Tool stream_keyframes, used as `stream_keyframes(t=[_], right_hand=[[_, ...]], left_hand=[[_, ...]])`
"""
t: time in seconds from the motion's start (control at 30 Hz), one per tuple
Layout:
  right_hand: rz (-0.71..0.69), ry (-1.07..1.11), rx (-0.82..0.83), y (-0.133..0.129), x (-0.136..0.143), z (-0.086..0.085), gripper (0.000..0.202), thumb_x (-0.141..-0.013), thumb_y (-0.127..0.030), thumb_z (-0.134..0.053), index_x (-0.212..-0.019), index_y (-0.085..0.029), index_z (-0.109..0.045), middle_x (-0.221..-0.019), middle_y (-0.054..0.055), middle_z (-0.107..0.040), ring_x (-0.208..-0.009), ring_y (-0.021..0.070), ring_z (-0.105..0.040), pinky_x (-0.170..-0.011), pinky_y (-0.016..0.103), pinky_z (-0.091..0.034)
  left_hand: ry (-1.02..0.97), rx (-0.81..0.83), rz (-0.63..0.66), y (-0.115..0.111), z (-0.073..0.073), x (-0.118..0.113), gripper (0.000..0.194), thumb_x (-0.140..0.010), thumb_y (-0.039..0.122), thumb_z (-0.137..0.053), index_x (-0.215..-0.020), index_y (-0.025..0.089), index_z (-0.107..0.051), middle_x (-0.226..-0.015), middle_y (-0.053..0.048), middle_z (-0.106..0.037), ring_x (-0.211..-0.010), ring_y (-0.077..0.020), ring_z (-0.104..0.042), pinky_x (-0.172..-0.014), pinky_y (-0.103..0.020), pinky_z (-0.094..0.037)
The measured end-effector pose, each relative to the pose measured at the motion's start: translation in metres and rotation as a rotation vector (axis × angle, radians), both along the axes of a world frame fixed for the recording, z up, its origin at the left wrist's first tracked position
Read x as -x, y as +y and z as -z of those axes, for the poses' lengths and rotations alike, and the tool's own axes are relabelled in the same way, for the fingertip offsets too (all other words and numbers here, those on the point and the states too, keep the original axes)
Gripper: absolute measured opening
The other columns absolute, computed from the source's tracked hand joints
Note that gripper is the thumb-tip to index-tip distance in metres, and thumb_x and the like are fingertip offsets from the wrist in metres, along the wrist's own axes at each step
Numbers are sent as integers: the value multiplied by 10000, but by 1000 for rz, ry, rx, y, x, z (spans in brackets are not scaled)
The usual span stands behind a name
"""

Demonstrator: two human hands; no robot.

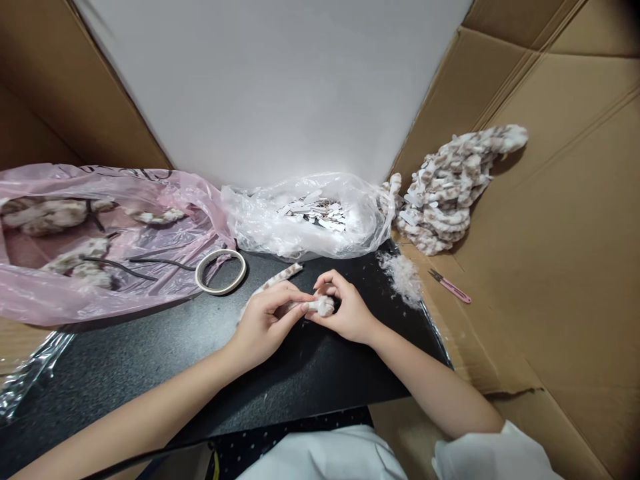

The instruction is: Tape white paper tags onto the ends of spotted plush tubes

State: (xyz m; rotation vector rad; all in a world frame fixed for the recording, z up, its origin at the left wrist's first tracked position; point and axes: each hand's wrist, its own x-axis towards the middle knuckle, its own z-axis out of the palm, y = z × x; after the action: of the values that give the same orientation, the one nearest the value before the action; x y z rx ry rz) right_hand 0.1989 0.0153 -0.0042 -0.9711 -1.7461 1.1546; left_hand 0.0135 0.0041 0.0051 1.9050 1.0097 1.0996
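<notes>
Over the middle of the black tabletop, both hands meet on one fluffy white-and-brown plush strip (325, 306). My left hand (267, 320) pinches it between thumb and fingers, near a small white piece. At the strip's rounded fuzzy end, my right hand (347, 310) curls round with thumb and fingertips on it. Behind the left hand the strip's striped length (283, 275) seems to stick out, though the hand hides how the parts join. What exactly lies between the fingertips is partly hidden.
A roll of tape (221, 272) lies beside a pink plastic bag (200, 193) with plush pieces. A clear bag (250, 227) holds white flat pieces. At right are a pile of plush strips (450, 193), loose fluff (403, 279), pink snips (450, 285) and cardboard walls (565, 220).
</notes>
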Motion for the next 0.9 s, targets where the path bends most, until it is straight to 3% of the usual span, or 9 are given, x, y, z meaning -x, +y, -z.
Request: stream_keyframes(t=[0.33, 0.6, 0.67, 0.77, 0.9], right_hand=[[115, -275, -623, 4, -5, -4, 92, -774, -148, -582, -808, -221, -538, -716, -39, -629, -668, 129, -579, -905, 360, -387], [187, -373, -887, 5, -5, 0, 107, -815, -113, -538, -827, -219, -549, -683, -49, -657, -690, 131, -572, -927, 373, -348], [196, -380, -925, 5, -5, 2, 113, -823, -112, -544, -854, -220, -554, -715, -47, -683, -706, 135, -571, -936, 380, -338], [191, -387, -955, 5, -4, 6, 69, -850, -158, -561, -865, -226, -566, -720, -46, -695, -711, 141, -569, -944, 383, -328], [202, -375, -848, 6, -6, 1, 33, -831, -203, -600, -837, -230, -582, -730, -27, -685, -743, 160, -572, -923, 392, -341]], left_hand=[[-37, 281, 84, 1, -6, 1, 220, -852, 321, -614, -921, 161, -748, -691, 5, -547, -532, -82, -402, -504, -220, -307], [-84, 619, 92, 3, -18, 1, 317, -772, 454, -672, -860, 153, -721, -499, 66, -399, -378, -52, -282, -368, -190, -187], [-111, 680, 119, 5, -20, 2, 339, -742, 466, -703, -856, 147, -721, -510, 39, -497, -423, -72, -399, -401, -184, -287], [-152, 726, 171, 8, -21, 2, 354, -697, 463, -751, -839, 139, -739, -717, -53, -684, -640, -129, -587, -593, -219, -462], [-174, 709, 144, 7, -17, 1, 326, -723, 444, -733, -835, 137, -737, -694, -55, -697, -668, -148, -622, -643, -239, -490]])
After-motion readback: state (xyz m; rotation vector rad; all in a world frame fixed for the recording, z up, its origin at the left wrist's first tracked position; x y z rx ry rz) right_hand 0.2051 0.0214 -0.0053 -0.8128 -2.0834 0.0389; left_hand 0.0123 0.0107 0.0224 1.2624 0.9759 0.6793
